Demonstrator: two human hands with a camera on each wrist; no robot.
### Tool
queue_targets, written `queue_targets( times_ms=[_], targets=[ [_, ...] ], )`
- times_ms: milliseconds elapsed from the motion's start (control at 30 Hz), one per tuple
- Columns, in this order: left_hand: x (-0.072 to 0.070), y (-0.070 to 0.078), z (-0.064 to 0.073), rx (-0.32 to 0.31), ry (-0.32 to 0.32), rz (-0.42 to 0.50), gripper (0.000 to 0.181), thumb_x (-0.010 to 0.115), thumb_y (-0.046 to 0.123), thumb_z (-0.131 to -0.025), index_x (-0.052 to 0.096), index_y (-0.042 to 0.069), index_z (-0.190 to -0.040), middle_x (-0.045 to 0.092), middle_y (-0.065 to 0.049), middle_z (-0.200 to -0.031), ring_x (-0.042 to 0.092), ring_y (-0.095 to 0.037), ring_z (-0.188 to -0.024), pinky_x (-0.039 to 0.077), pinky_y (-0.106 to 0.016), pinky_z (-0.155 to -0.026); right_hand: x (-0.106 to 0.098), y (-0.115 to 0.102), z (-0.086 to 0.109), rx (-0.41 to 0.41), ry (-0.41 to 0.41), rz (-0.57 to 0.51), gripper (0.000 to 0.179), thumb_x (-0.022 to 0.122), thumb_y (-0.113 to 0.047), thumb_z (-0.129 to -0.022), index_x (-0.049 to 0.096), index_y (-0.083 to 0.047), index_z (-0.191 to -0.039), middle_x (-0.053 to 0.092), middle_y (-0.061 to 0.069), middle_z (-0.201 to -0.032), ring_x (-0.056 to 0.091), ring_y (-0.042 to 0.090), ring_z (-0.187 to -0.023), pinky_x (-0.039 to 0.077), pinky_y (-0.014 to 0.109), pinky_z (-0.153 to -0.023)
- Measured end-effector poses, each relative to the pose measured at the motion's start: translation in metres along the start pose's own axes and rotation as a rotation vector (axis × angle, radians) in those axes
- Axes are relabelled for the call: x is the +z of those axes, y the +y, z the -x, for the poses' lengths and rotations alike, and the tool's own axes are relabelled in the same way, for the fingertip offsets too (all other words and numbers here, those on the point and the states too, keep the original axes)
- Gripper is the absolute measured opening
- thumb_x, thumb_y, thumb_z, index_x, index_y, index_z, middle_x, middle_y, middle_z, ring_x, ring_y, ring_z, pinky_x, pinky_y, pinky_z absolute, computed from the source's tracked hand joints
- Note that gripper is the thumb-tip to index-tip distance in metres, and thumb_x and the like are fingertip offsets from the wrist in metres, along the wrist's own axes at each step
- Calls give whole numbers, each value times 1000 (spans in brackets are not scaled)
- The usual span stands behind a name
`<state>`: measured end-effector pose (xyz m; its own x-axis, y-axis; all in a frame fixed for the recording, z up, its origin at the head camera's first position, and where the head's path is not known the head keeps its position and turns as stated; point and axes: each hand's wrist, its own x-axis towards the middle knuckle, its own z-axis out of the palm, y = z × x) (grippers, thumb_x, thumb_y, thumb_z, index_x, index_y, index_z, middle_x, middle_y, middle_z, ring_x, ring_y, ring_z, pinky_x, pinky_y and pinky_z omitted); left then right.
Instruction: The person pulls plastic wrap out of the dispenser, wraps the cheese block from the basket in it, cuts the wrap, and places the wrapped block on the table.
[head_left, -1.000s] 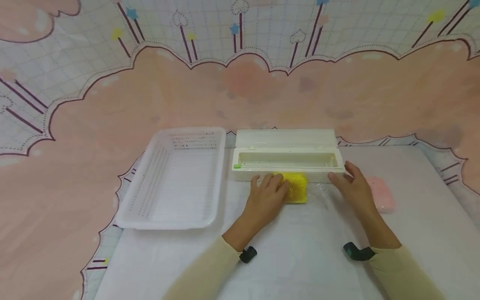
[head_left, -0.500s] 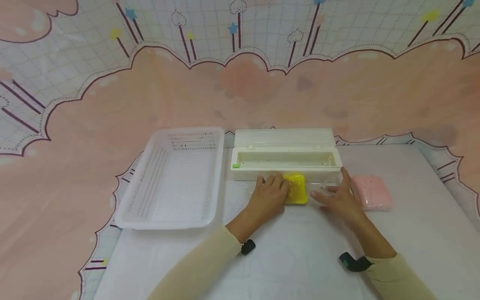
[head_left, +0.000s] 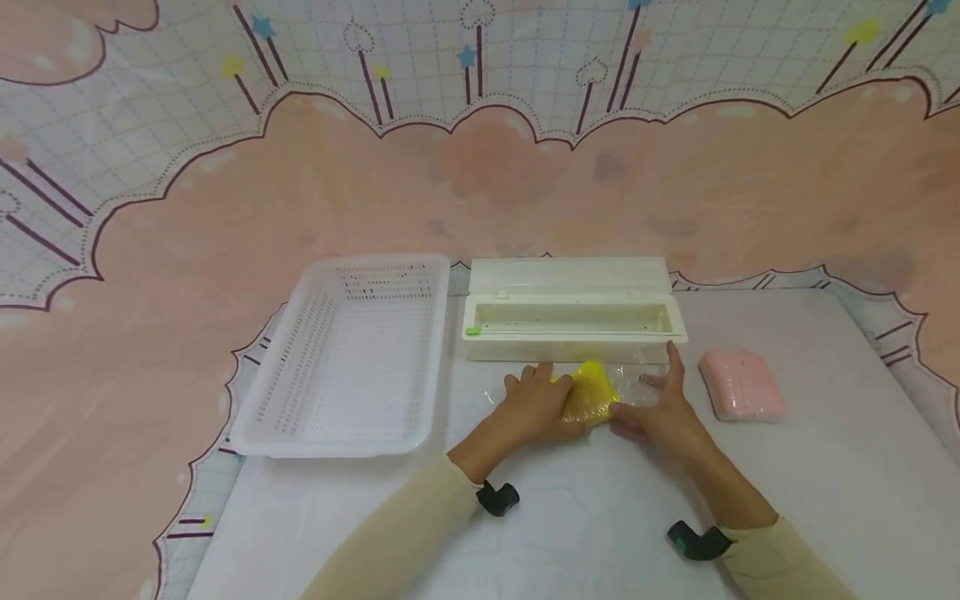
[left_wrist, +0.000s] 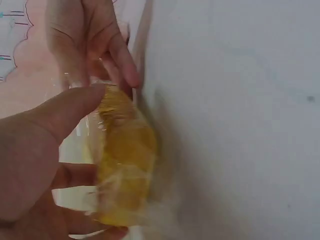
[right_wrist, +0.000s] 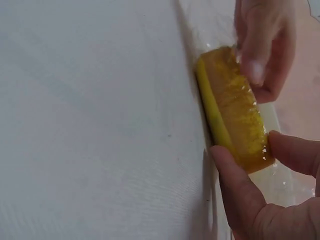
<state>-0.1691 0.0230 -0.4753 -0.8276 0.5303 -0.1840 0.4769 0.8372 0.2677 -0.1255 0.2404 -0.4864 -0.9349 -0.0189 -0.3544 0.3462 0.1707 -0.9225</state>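
Note:
A yellow block (head_left: pixel 591 393), soft-looking and wrapped in clear plastic film (head_left: pixel 633 385), stands tilted on the white table before the cream film dispenser box (head_left: pixel 573 350). From its left side my left hand (head_left: pixel 531 408) holds it; in the left wrist view the thumb lies along the film at one end, and fingers curl around the block. At the other end my right hand (head_left: pixel 666 423) pinches it, thumb and a finger on opposite sides in the right wrist view. Loose film spreads out on both sides of the block. What the yellow thing is cannot be told.
Behind the hands, the dispenser box has its lid (head_left: pixel 570 275) raised and a small green slider (head_left: pixel 473 332) at its left front. A white perforated basket (head_left: pixel 431 400) stands at left. A pink film-wrapped block (head_left: pixel 744 385) lies at right.
The right hand has come leftward from near the box's right corner to the yellow block. The block has moved slightly nearer and tipped up between both hands.

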Motion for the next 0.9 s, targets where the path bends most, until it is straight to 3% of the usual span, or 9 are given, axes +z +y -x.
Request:
queue_targets(
  times_ms=[133,267,333,400,533,700,767,900],
  targets=[
    [-5,0,10,-15,-61,126,42,66,56,-93,71,18,-111,68,2,-92,54,-20,-86,35,-40,-74,3,2,1,24,-5,78,133,82,-20,-88,-32,-38,-154,14,29,-163,69,36,-110,61,40,-85],
    [-5,-7,17,15,-27,285,18,65,29,-97,68,14,-88,63,3,-76,54,-12,-72,42,-27,-67,5,2,1,50,1,181,113,79,-32,-91,-10,-16,-159,27,29,-158,55,41,-128,54,47,-102],
    [-2,-11,20,-2,-10,376,14,69,21,-95,67,9,-90,63,0,-77,52,-11,-71,43,-23,-62,7,2,1,64,2,240,94,76,-39,-92,14,-5,-154,37,26,-151,51,40,-128,51,48,-103],
    [2,-15,22,-66,-5,471,24,74,22,-91,63,3,-103,66,-2,-81,54,-10,-71,44,-23,-63,8,2,0,52,-2,331,76,71,-47,-94,37,2,-140,50,23,-138,52,35,-119,51,42,-97],
    [9,-19,25,-211,-22,668,46,83,27,-83,61,-2,-111,71,-4,-74,62,-12,-63,46,-24,-59,12,0,-2,20,-37,367,48,66,-45,-98,62,0,-117,65,13,-115,57,23,-101,50,29,-81],
    [15,-21,31,-233,33,741,23,82,25,-84,68,8,-80,64,3,-57,60,-10,-51,43,-23,-52,19,-3,-2,63,-139,163,43,70,-32,-97,59,-1,-125,62,16,-123,66,21,-97,62,34,-81],
    [16,-22,34,-213,70,759,21,79,21,-86,64,9,-78,61,4,-57,58,-9,-49,42,-22,-50,21,-4,-2,94,-181,115,49,74,-30,-94,53,-5,-131,56,17,-129,68,23,-94,63,38,-79],
    [17,-21,41,-181,131,741,18,72,17,-93,58,10,-85,57,5,-61,55,-9,-48,43,-22,-48,28,-4,2,106,-238,153,60,77,-32,-92,44,-15,-139,50,16,-134,68,23,-88,63,37,-75]
  ],
)
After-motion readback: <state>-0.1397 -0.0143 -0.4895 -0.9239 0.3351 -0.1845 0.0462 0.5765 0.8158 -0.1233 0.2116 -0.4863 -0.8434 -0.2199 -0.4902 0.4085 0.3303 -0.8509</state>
